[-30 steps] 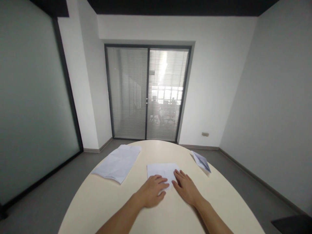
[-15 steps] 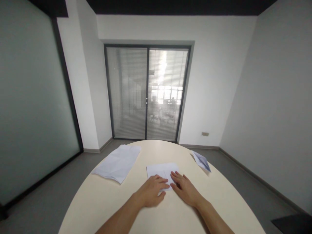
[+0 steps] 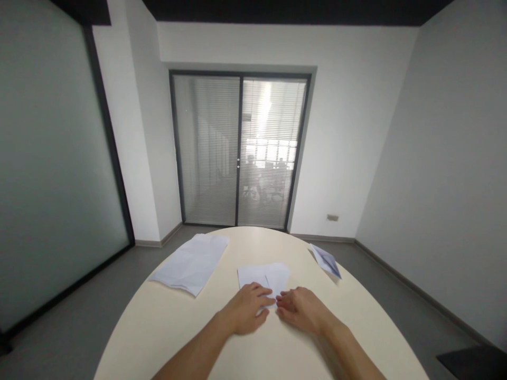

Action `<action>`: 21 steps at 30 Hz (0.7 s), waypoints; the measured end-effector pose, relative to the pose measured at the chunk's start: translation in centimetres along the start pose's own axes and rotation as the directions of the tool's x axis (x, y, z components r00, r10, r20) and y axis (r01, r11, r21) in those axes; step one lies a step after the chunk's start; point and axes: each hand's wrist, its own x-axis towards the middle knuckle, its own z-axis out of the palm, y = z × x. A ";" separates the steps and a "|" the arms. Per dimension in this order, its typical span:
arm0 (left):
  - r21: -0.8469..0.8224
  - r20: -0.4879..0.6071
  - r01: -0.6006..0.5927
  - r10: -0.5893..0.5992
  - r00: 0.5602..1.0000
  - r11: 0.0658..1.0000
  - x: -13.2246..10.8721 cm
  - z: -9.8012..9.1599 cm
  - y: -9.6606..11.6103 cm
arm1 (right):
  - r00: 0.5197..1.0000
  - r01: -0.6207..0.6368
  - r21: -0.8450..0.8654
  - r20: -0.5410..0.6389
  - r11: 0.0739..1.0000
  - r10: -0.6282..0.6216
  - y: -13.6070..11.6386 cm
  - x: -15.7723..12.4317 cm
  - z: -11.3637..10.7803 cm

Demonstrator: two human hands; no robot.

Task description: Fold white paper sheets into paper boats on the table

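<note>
Both hands on a folded sheet mid-table [image 3: 158,327]

Left hand [image 3: 247,312] lies flat, fingers out, pressing the near edge of the folded white sheet [image 3: 263,274]. Right hand [image 3: 303,309] has its fingers curled at that same edge, can't tell if it's pinching. Paper stack [image 3: 192,264] off left, small folded paper [image 3: 327,260] right.

Left grip [image 3: 247,309] lies flat, palm down; right grip [image 3: 303,311] is half-curled, fingertips nearly meeting the left's.

Two hands: left hand [image 3: 247,312], right hand [image 3: 303,311]; three papers: sheet [image 3: 262,274], stack [image 3: 192,264], wedge [image 3: 327,260]; one table [image 3: 158,327].
</note>
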 end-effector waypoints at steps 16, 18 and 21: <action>-0.028 0.034 -0.041 0.042 0.999 0.999 0.1 -0.4 -0.1 | 0.994 -0.033 -0.016 -0.101 0.999 0.031 2.8 0.7 2.5; -0.041 0.035 -0.051 0.053 0.998 0.998 0.1 -0.4 0.0 | 0.992 -0.066 -0.005 -0.105 0.998 0.065 3.4 0.9 3.1; -0.059 0.028 -0.047 0.049 0.998 0.997 0.0 -0.4 0.2 | 0.989 -0.118 -0.017 -0.090 0.993 0.116 3.8 0.9 3.5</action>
